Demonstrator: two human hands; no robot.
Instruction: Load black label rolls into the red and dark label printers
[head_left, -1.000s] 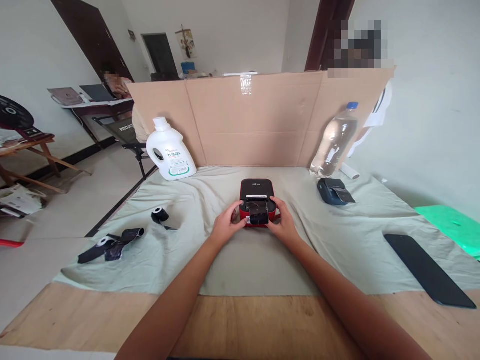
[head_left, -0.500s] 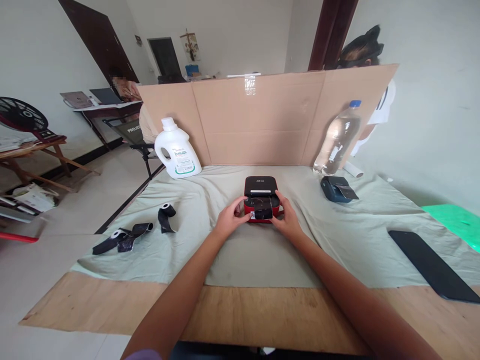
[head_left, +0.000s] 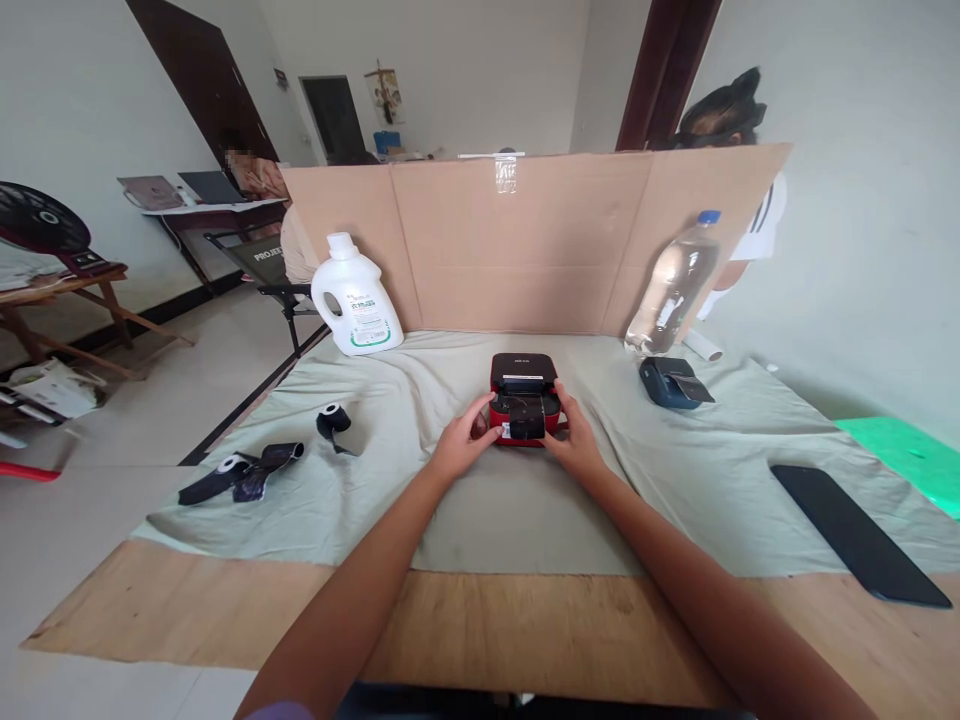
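A small red and black label printer (head_left: 523,382) sits on the pale cloth (head_left: 480,500) at the middle of the table. A strip of black label tape (head_left: 526,428) hangs from its front slot. My left hand (head_left: 459,449) grips the printer's left side with curled fingers. My right hand (head_left: 576,440) holds its right side the same way. Both thumbs rest by the tape at the front.
Loose black tape rolls (head_left: 334,424) and strips (head_left: 240,478) lie at the left. A white jug (head_left: 355,300), a clear bottle (head_left: 670,285) and a dark blue printer (head_left: 671,382) stand by the cardboard screen (head_left: 525,240). A black phone (head_left: 855,534) lies right. A person (head_left: 724,110) is behind the screen.
The view shifted slightly. My hands stay on the printer with little change in grip.
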